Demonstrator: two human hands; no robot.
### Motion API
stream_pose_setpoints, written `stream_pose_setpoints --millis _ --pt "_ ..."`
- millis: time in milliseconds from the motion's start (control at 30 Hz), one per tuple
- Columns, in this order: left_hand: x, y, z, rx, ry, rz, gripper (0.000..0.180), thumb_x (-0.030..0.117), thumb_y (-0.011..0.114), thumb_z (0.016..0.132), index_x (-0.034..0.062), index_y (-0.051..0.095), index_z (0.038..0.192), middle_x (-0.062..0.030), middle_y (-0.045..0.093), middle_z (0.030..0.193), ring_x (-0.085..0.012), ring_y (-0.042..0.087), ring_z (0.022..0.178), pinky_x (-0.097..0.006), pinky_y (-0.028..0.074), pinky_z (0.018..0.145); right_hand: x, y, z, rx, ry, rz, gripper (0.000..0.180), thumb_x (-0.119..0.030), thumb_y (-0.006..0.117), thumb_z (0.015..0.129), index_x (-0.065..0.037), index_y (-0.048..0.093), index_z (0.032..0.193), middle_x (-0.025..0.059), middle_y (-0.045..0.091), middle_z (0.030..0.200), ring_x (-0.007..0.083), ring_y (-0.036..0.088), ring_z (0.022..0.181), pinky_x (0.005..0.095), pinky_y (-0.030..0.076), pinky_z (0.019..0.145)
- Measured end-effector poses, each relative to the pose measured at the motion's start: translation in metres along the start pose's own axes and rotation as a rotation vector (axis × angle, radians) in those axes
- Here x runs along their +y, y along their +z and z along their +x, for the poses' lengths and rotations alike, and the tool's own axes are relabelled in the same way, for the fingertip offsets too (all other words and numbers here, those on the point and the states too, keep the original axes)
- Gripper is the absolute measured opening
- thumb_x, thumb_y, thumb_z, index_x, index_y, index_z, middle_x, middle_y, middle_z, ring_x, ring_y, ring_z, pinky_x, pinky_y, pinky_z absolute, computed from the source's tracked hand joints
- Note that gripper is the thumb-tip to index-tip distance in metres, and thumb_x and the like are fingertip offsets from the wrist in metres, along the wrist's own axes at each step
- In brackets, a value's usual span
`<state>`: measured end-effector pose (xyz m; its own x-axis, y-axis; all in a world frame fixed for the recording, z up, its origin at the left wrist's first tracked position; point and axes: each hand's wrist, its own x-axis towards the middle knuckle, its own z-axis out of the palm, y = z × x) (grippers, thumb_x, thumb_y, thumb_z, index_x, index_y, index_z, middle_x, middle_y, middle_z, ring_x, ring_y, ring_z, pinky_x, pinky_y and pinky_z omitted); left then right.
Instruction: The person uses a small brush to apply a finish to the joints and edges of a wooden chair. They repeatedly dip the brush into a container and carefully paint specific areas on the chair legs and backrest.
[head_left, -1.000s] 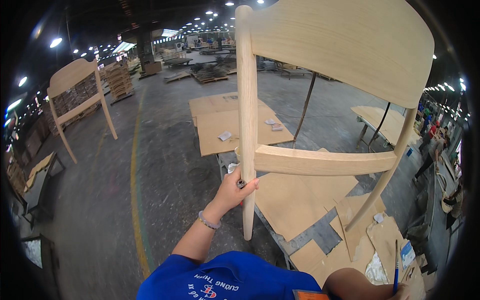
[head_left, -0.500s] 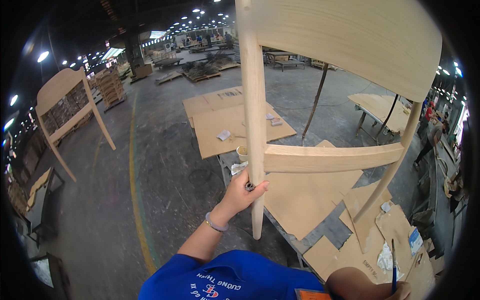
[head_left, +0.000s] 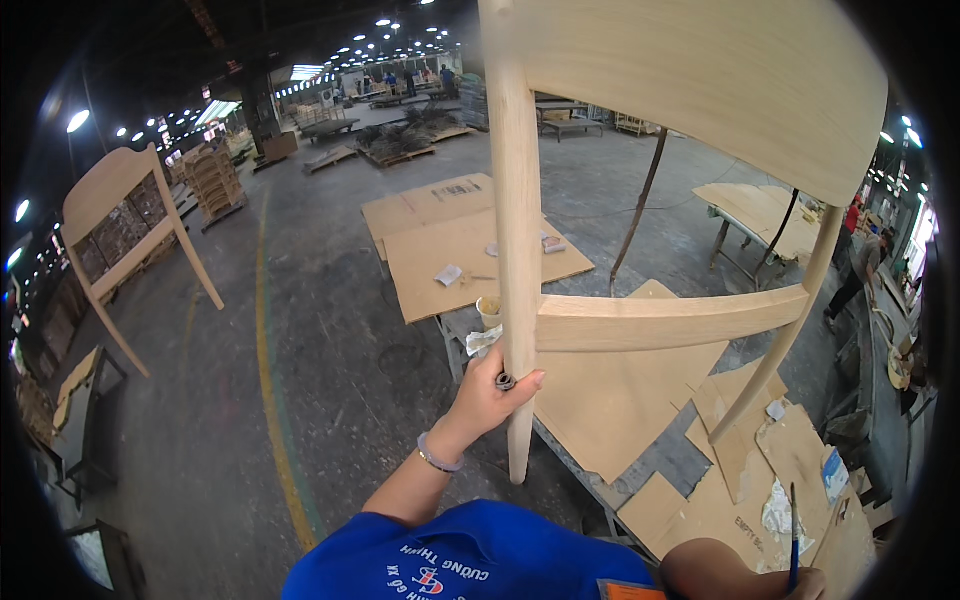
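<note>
My left hand (head_left: 484, 398) is closed round the lower end of one leg of a pale wooden chair-back frame (head_left: 665, 325). The frame stands upright, with a wide curved top panel and a lower crossrail joining two legs. A small dark round-ended object (head_left: 506, 381) pokes out between my thumb and fingers, against the leg; its kind is unclear. Low at the right edge, my right hand (head_left: 806, 583) is closed on a slim blue-handled brush (head_left: 795, 545) that points upward. Most of that hand is cut off by the lower rim.
Cardboard sheets (head_left: 625, 400) cover the bench before me, with crumpled paper (head_left: 778, 512) on them. A small cup (head_left: 489, 308) stands beside the leg. Another chair-back frame (head_left: 125, 265) hangs or stands at left. A cardboard-topped table (head_left: 765, 215) and people (head_left: 868, 265) are at right.
The view has shifted slightly, so the frame and my left hand appear a little further right and lower. Both grips are unchanged.
</note>
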<state>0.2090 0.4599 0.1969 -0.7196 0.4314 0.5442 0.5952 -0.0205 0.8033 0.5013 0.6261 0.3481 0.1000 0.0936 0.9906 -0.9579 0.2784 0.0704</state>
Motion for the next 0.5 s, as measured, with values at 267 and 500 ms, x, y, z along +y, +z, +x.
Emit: stream_pose_setpoints --millis 267,500 --pt "0.002 0.008 0.003 0.044 0.052 -0.010 0.038 0.016 0.072 0.095 -0.0031 0.059 0.125 -0.0067 0.076 0.087 -0.0142 0.073 0.081 -0.030 0.055 0.073 0.016 0.000 -0.005 -0.044 -0.068 0.052 0.030 -0.006 0.073 0.075 -0.025 0.050 0.068 -0.0154 0.040 0.062 0.0058 0.034 0.054 0.0308 0.026 0.065" --pt "-0.003 0.007 0.006 0.036 0.050 -0.006 0.043 0.018 0.073 0.094 -0.0029 0.056 0.128 -0.0104 0.076 0.091 -0.0178 0.074 0.082 -0.032 0.057 0.074 0.013 0.001 -0.010 -0.024 -0.066 -0.040 0.032 -0.006 0.071 0.077 -0.025 0.047 0.067 -0.0151 0.041 0.062 0.0056 0.035 0.054 0.0303 0.026 0.063"
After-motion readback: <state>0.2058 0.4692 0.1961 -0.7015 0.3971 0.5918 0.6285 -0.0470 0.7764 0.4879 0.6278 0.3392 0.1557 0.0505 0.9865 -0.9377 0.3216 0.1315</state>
